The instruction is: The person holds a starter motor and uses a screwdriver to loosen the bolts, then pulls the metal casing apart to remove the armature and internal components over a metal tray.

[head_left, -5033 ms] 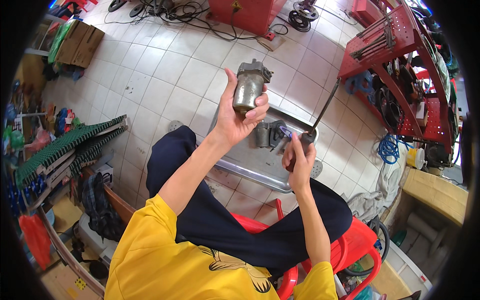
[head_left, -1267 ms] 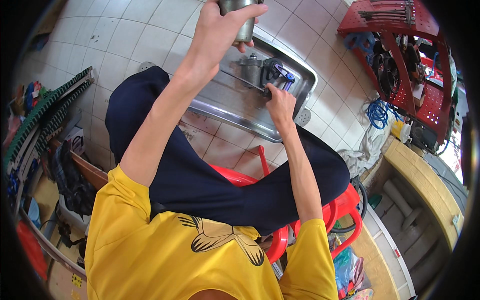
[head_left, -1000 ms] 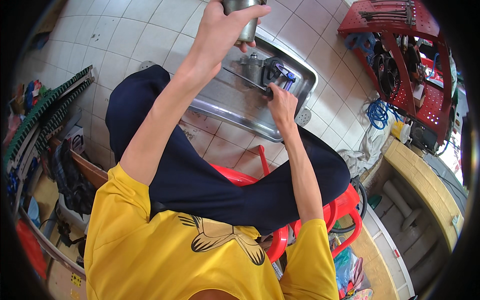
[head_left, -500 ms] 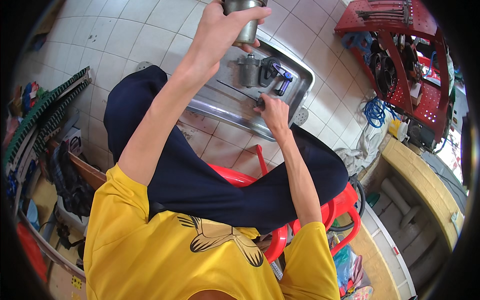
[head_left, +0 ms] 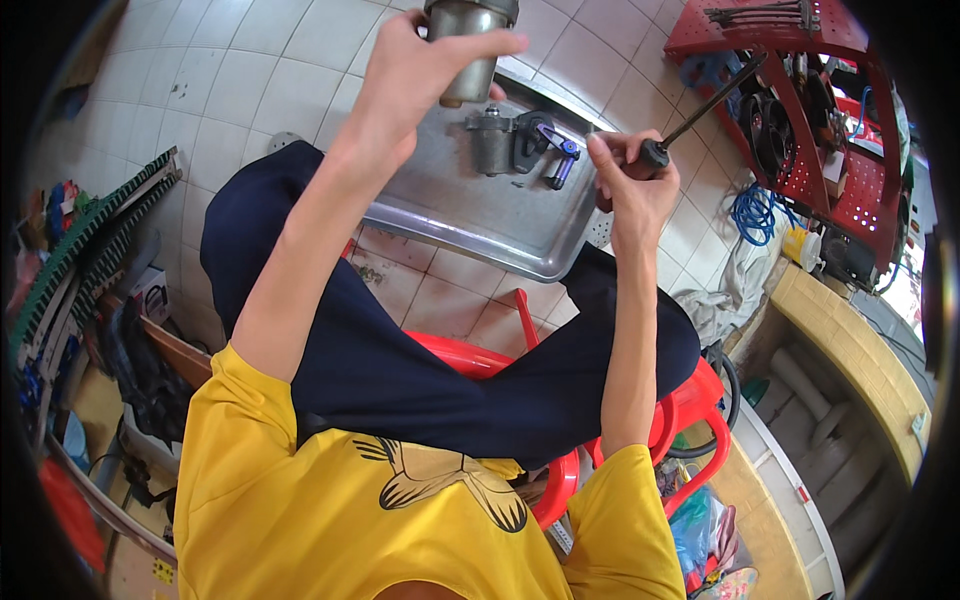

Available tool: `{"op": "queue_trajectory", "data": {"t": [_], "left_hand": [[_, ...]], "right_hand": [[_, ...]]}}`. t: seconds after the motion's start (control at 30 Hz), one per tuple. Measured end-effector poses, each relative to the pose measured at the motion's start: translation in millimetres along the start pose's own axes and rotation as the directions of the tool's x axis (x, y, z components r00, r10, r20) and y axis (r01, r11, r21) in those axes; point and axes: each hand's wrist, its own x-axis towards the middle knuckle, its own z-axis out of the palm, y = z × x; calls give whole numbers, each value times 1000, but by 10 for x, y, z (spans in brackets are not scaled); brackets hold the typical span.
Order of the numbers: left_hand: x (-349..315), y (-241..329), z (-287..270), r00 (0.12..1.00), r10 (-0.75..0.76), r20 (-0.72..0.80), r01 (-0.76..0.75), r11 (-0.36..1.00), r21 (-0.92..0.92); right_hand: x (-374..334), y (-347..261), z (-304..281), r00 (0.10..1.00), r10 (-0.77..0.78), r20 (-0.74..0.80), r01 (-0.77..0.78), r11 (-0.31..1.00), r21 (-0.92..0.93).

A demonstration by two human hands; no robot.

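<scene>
My left hand [head_left: 395, 85] is closed round a metal cylinder [head_left: 472, 65] with a wider dark rim, held up over the far side of a metal tray [head_left: 440, 222]. A long-shafted screwdriver [head_left: 708, 105] is gripped in my right hand [head_left: 635, 185], raised beyond the tray's right side. Its dark shaft slants up and to the right, and the fingers hide much of the handle. On the tray stands a grey metal cylindrical part [head_left: 490, 145]. Beside that part are a black curved piece [head_left: 529, 143] and a purple and black lever-like piece [head_left: 562, 158].
A red perforated tool rack [head_left: 840, 220] stands at the far right, with a blue hose coil [head_left: 752, 215] by it. My legs [head_left: 290, 240] flank the tray's near side, above a red plastic stool [head_left: 690, 400]. Green-edged strips [head_left: 95, 245] lean at the left.
My right hand has lifted the screwdriver off the tray and swung it up to the right, its shaft now pointing away. My left hand has shifted slightly left with the metal cylinder.
</scene>
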Motion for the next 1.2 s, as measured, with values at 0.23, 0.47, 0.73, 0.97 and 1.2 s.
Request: {"op": "queue_trajectory", "data": {"t": [0.23,0.47,0.73,0.97,1.2], "left_hand": [[-61,-247,334,962,-266,56,270,958,-93],[-143,-268,454,885,-345,311,369,929,-19],[-207,-357,551,886,-363,289,368,929,37],[-220,-352,550,881,-359,308,365,930,40],[-223,-335,546,885,-341,317,330,940,87]], "right_hand": [[-116,-144,148,999,32,27,-34,996,78],[-91,-181,165,999,-21,-26,22,999,27],[-54,-141,194,997,7,-77,-11,999,-52],[-26,-159,253,992,35,-125,-40,998,-41],[-17,-73,226,990,-34,-134,24,997,-74]]}}
